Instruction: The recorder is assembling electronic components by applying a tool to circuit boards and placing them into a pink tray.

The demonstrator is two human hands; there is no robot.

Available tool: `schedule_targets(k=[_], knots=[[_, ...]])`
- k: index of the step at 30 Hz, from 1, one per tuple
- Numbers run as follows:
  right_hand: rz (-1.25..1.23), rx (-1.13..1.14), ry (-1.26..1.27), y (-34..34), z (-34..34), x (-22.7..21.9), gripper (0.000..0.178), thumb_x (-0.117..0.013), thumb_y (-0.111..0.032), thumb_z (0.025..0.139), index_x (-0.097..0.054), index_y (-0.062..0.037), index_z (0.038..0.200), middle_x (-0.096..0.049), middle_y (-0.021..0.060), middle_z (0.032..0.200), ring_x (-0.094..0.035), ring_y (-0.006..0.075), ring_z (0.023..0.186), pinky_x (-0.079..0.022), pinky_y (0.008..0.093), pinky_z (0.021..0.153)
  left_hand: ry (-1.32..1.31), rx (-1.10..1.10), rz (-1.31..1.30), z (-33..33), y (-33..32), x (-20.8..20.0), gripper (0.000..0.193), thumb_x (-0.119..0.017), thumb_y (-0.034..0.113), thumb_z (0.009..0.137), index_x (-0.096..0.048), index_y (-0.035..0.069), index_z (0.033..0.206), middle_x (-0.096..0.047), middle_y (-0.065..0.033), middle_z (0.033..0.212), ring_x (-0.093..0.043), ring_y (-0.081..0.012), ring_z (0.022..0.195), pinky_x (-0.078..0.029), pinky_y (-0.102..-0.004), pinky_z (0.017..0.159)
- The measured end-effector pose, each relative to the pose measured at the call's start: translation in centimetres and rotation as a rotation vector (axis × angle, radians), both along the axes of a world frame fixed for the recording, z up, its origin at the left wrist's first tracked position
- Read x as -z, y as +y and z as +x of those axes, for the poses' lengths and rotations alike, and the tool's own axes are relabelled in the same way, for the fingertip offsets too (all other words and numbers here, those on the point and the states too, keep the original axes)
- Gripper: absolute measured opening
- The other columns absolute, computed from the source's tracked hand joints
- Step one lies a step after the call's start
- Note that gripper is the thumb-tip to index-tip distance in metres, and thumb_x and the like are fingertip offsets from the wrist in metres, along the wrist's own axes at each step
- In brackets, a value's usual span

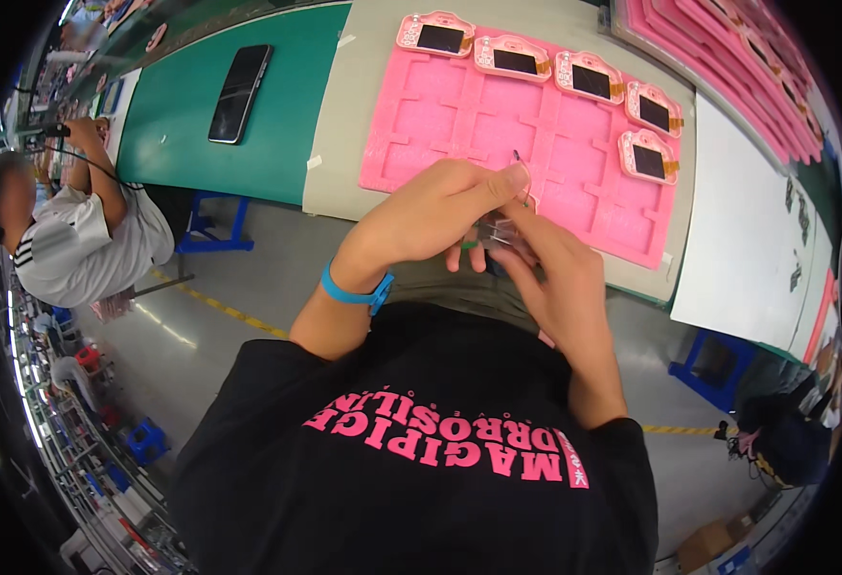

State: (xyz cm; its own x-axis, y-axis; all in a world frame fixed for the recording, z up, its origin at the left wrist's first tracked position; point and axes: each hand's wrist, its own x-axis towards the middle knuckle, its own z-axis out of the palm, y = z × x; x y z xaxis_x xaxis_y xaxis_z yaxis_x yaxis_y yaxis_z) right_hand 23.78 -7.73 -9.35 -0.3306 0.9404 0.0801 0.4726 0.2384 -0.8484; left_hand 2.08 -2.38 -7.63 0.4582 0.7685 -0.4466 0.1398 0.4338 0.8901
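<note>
The fingers of both hands meet just above the wearer's lap. The right hand (567,278) has its thumb and forefinger closed on a small clear part (500,236), which lies between the two hands. The left hand (450,203) curls round from the other side, thumb bent over; what its fingertips grip is hidden, so its hold cannot be told. A dark tip (516,155) shows beyond the left thumb. The two-handed hold, close to the body, probably serves to steady so small a part.

Just beyond the hands lies a pink tray (376,172), within easy reach. Four screen units (589,80) line its far edge and a fifth (648,156) sits nearer, on the right; the shaped recesses presumably keep them apart and face up. More trays (728,72) are stacked at the far right, likely to save bench space. A phone (240,94) lies well apart on the green mat (177,105). Further left, a co-worker (95,235) sits at the bench.
</note>
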Motion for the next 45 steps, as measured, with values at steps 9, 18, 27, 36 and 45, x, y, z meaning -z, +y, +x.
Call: schedule_targets(k=[9,18,27,36,45], knots=[[0.067,0.023,-0.004,1.6,-1.5,2.4,0.051,-0.083,-0.003,0.084,-0.076,-0.0086,0.134,-0.079,0.0081,0.096,-0.063,0.0195,0.067,-0.052,0.0311,0.065,-0.036,-0.203,-0.013,-3.9,-3.9,0.5,0.046,-0.064,0.034,0.108,-0.068,0.001,0.14,-0.077,-0.0119,0.107,-0.069,-0.0178,0.066,-0.055,-0.0255,0.054],[0.099,-0.042,-0.339,1.9,-2.1,0.7,0.046,-0.083,-0.007,0.085,-0.078,-0.008,0.13,-0.079,0.0096,0.096,-0.065,0.0224,0.066,-0.051,0.0319,0.064,0.39,-0.223,1.008,-3.5,-3.3,5.3,0.065,-0.093,0.015,0.074,-0.074,0.011,0.136,-0.078,-0.0028,0.112,-0.069,-0.0171,0.092,-0.055,-0.0292,0.077],[0.104,0.012,-0.316,2.9,-2.4,0.1,0.048,-0.084,-0.005,0.085,-0.075,-0.0088,0.132,-0.067,0.0046,0.079,-0.057,0.0175,0.063,-0.046,0.0306,0.061,0.389,-0.261,1.07,-3.1,-2.8,5.7,0.065,-0.096,0.015,0.069,-0.076,0.009,0.131,-0.077,-0.0021,0.114,-0.068,-0.0175,0.092,-0.054,-0.0298,0.081],[-0.108,0.378,0.075,0.3,3.2,-1.7,0.039,-0.08,-0.003,0.091,-0.072,-0.0067,0.128,-0.054,-0.0013,0.075,-0.045,0.0107,0.064,-0.04,0.0247,0.059,0.089,-0.295,0.515,-5.5,-0.1,-0.6,0.061,-0.097,0.005,0.068,-0.076,0.008,0.126,-0.077,-0.0043,0.116,-0.057,-0.0101,0.08,-0.052,-0.024,0.073],[-0.002,0.415,0.009,-0.9,4.6,-0.2,0.026,-0.078,-0.004,0.092,-0.076,-0.0016,0.118,-0.062,0.001,0.078,-0.046,0.0101,0.065,-0.04,0.0242,0.059,0.383,-0.272,0.849,-1.3,20.6,-2.8,0.052,-0.095,0.01,0.074,-0.074,0.005,0.121,-0.075,-0.0055,0.11,-0.062,-0.0109,0.083,-0.054,-0.0263,0.074]])
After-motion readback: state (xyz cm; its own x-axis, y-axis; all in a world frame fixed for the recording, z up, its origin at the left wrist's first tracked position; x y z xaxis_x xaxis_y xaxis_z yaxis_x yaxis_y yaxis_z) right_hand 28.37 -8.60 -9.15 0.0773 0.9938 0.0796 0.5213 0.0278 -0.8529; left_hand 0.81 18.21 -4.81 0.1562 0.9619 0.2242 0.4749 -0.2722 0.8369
